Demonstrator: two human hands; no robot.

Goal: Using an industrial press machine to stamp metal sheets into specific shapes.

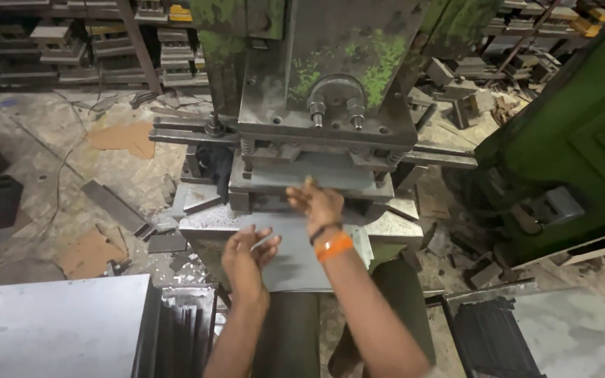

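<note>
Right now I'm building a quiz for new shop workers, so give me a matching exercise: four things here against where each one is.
Things:
1. left hand
2. right hand
3. stack of metal sheets
4. cardboard scrap

Places:
A. on the floor, far left of the press
B. lower left corner
C. at the gap under the press head
D. on the grey sheet, nearer the person

Pairs: 1-D, 2-C, 3-B, 4-A

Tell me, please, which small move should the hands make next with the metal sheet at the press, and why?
Probably slide the grey metal sheet further in under the press die. The left hand rests on the sheet's near part, the right hand reaches its far edge at the die opening, and most of the sheet lies outside.
</note>
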